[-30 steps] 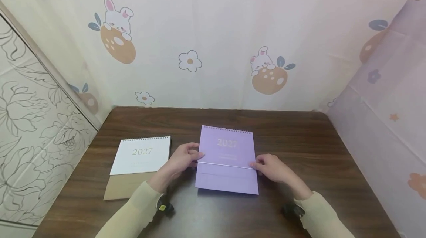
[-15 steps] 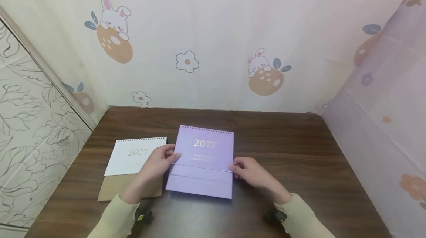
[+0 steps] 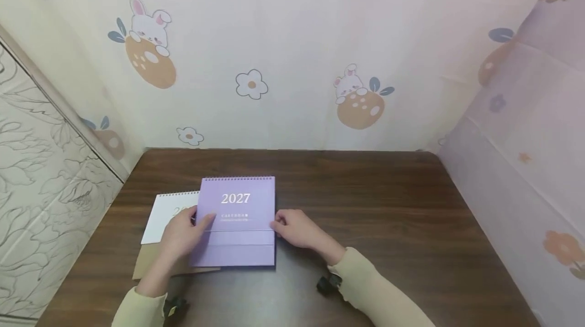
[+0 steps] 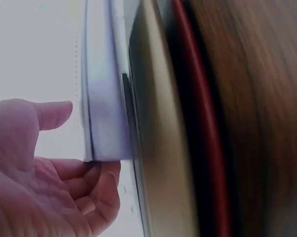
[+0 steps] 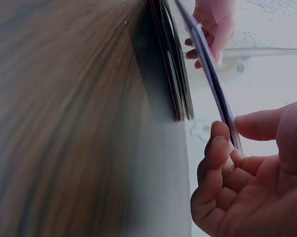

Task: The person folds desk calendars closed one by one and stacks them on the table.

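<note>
A purple spiral-bound desk calendar (image 3: pixel 237 240) marked 2027 hangs over the right part of a white 2027 desk calendar (image 3: pixel 153 223) with a tan base (image 3: pixel 148 261). My left hand (image 3: pixel 180 233) holds its left edge, thumb over the cover and fingers beneath. At the right edge, my right hand (image 3: pixel 297 228) pinches it between thumb and fingers. The right wrist view shows the purple calendar (image 5: pixel 215 84) raised and tilted, with a gap above the flat stack (image 5: pixel 175 74). In the left wrist view, a red edge (image 4: pixel 203 98) lies below the tan base (image 4: pixel 163 123).
A dark wood table (image 3: pixel 388 215) carries the calendars and stretches away to the right. Behind it hangs a printed curtain (image 3: pixel 292 113) with rabbits and flowers. A panel with line-drawn flowers (image 3: pixel 45 190) borders the left side.
Both hands have carried the purple calendar leftward from the middle of the table. It now covers part of the white calendar, which stays in place.
</note>
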Action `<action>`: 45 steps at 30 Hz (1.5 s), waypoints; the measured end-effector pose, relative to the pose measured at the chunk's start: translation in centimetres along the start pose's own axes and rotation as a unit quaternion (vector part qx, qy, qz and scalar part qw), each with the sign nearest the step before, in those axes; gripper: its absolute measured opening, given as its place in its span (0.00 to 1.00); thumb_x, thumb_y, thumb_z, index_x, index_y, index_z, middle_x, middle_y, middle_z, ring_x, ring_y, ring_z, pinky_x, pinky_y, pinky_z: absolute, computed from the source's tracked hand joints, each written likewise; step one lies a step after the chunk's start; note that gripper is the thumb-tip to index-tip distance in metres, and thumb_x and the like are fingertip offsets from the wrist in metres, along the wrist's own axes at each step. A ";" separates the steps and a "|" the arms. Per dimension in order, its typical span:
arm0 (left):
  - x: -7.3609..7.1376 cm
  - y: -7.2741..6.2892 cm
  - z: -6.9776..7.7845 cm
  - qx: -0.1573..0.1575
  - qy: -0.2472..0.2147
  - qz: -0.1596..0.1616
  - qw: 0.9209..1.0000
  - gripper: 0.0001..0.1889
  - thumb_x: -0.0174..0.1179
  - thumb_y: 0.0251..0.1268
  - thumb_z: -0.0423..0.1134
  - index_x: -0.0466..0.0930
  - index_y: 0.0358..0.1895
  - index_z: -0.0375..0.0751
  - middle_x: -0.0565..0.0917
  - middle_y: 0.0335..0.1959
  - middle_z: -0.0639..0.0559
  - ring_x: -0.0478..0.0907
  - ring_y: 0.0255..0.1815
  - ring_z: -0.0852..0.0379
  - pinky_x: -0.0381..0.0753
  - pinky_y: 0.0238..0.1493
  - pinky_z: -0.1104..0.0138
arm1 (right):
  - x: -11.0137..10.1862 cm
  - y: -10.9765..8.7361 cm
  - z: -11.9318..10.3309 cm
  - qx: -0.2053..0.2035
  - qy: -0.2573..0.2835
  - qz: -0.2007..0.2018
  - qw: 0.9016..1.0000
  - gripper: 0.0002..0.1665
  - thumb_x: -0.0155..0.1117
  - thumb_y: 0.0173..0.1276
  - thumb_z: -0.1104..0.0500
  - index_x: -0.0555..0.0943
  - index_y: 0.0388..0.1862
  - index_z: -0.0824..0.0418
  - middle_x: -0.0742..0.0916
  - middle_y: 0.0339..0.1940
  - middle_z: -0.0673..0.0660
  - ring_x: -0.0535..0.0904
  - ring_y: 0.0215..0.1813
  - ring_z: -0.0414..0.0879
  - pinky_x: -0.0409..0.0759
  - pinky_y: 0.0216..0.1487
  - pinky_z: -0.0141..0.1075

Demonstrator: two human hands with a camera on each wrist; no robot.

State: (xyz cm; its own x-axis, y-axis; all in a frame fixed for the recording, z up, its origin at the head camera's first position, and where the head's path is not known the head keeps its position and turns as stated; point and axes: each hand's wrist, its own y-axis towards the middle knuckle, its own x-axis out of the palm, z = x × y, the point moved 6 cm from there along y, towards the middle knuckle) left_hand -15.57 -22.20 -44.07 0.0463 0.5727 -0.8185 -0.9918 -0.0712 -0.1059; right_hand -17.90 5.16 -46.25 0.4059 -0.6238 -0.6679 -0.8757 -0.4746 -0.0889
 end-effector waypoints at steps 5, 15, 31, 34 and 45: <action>-1.1 -0.3 -2.4 -0.018 0.009 0.013 1.000 0.40 0.51 0.74 0.59 0.67 0.64 0.17 0.73 0.58 0.21 0.69 0.60 0.26 0.68 0.58 0.39 | 2.0 2.0 -1.9 -0.010 -0.021 -0.007 1.000 0.14 0.61 0.74 0.52 0.78 0.28 0.55 0.77 0.18 0.45 0.71 0.22 0.38 0.69 0.25 0.31; -3.0 -0.7 -5.8 -0.063 0.020 0.029 0.997 0.42 0.50 0.75 0.58 0.64 0.61 0.12 0.57 0.63 0.20 0.51 0.62 0.23 0.59 0.56 0.37 | 5.2 4.4 -4.7 -0.003 -0.038 -0.037 0.999 0.14 0.59 0.76 0.51 0.80 0.31 0.57 0.77 0.19 0.47 0.71 0.23 0.39 0.69 0.25 0.31; -5.1 -0.4 -9.6 -0.093 0.052 0.024 0.994 0.38 0.47 0.78 0.52 0.62 0.61 0.10 0.61 0.62 0.17 0.57 0.64 0.18 0.56 0.64 0.34 | 8.6 6.4 -7.6 0.017 -0.126 -0.058 0.990 0.14 0.55 0.77 0.48 0.80 0.37 0.55 0.78 0.25 0.46 0.73 0.30 0.40 0.73 0.34 0.33; -4.9 -0.3 -9.9 -0.101 0.048 0.021 0.994 0.39 0.47 0.78 0.54 0.61 0.62 0.10 0.60 0.63 0.17 0.56 0.64 0.18 0.56 0.65 0.34 | 8.7 6.4 -7.6 0.018 -0.132 -0.062 0.989 0.14 0.55 0.77 0.47 0.79 0.37 0.54 0.78 0.25 0.46 0.73 0.30 0.39 0.73 0.35 0.33; -4.8 -0.3 -9.5 -0.093 0.078 0.030 0.992 0.36 0.52 0.76 0.51 0.63 0.61 0.11 0.62 0.62 0.17 0.58 0.61 0.16 0.60 0.60 0.32 | 8.7 6.5 -7.2 0.018 -0.154 -0.068 0.986 0.14 0.55 0.77 0.44 0.77 0.35 0.50 0.78 0.25 0.44 0.73 0.29 0.39 0.71 0.31 0.34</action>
State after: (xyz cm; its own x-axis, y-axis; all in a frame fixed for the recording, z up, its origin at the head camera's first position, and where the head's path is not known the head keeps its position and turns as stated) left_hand -14.38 -32.71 -45.52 0.0191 0.4310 -0.9021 -0.9546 -0.2603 -0.1446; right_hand -18.16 -7.82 -47.27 0.4255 -0.3356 -0.8404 -0.8299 -0.5150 -0.2145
